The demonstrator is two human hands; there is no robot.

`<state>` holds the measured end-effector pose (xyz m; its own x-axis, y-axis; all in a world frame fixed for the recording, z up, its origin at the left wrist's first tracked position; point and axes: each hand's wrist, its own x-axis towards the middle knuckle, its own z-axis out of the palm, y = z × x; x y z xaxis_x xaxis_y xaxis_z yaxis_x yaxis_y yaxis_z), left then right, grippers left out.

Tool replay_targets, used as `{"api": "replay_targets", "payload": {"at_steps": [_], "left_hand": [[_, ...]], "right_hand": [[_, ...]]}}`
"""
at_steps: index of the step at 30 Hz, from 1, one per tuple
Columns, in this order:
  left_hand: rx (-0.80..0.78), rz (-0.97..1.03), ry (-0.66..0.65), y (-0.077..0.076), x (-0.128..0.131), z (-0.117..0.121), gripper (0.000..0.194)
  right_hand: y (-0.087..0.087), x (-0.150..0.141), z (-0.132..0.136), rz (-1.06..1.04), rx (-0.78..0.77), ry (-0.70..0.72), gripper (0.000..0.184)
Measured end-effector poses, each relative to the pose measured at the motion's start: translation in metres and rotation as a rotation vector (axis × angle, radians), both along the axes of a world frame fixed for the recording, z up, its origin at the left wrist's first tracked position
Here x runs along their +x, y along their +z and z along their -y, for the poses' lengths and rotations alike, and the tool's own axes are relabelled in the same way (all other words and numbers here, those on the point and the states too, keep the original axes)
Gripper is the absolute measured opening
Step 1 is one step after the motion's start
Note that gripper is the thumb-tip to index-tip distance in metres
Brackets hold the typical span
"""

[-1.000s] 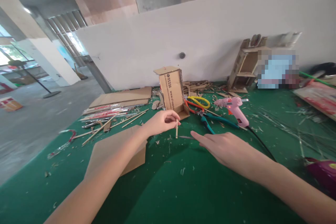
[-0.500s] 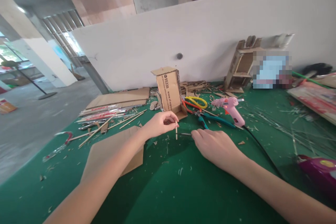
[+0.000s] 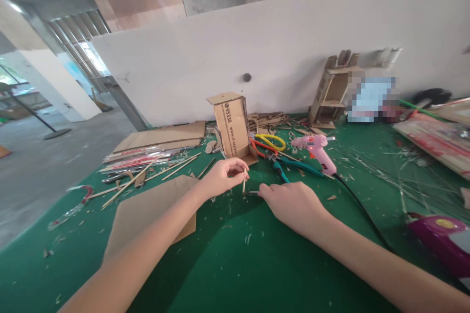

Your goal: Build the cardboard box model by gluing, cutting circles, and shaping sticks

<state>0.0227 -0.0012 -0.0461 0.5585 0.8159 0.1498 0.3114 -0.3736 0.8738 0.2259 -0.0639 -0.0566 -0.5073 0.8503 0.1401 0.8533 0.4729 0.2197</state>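
Note:
Pinched between the thumb and fingers of my left hand (image 3: 228, 176) is a short wooden stick (image 3: 244, 185), held almost upright above the table. My right hand (image 3: 293, 203) is closed on a thin metal blade (image 3: 251, 193), whose handle is hidden inside the fist. The blade points left, and its tip is at the stick's lower end; whether they touch I cannot tell. Just behind my hands stands an open cardboard box piece (image 3: 230, 124) with printed lettering. A flat cardboard sheet (image 3: 147, 215) lies under my left forearm.
Teal-handled pliers (image 3: 281, 171), orange and yellow handles (image 3: 273, 142) and a pink glue gun (image 3: 321, 151) with a black cord lie beyond my right hand. Wooden sticks (image 3: 128, 186) and packets are at left. A purple object (image 3: 440, 239) sits at right on the green table (image 3: 227, 274).
My right hand has moved slightly left, bringing the blade to the lower end of the stick. The stick leans a little more. The whole view has shifted slightly.

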Motion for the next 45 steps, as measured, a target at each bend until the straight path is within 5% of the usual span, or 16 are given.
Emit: {"api": "replay_targets", "payload": {"at_steps": [6,14,31,45], "left_hand": [[0.009,0.01,0.009,-0.002,-0.002,0.0,0.012],[-0.022,0.034,0.001,-0.004,-0.005,-0.002,0.013],[-0.05,0.025,-0.03,-0.001,-0.009,-0.002,0.012],[0.018,0.052,-0.084,-0.003,-0.011,-0.005,0.011]], "right_hand": [[-0.004,0.0,0.0,-0.035,0.076,-0.055,0.026],[-0.003,0.001,-0.003,0.018,0.017,0.036,0.018],[-0.005,-0.003,-0.004,-0.003,0.103,-0.029,0.029],[0.0,-0.001,-0.003,0.0,0.01,0.03,0.025]]}}
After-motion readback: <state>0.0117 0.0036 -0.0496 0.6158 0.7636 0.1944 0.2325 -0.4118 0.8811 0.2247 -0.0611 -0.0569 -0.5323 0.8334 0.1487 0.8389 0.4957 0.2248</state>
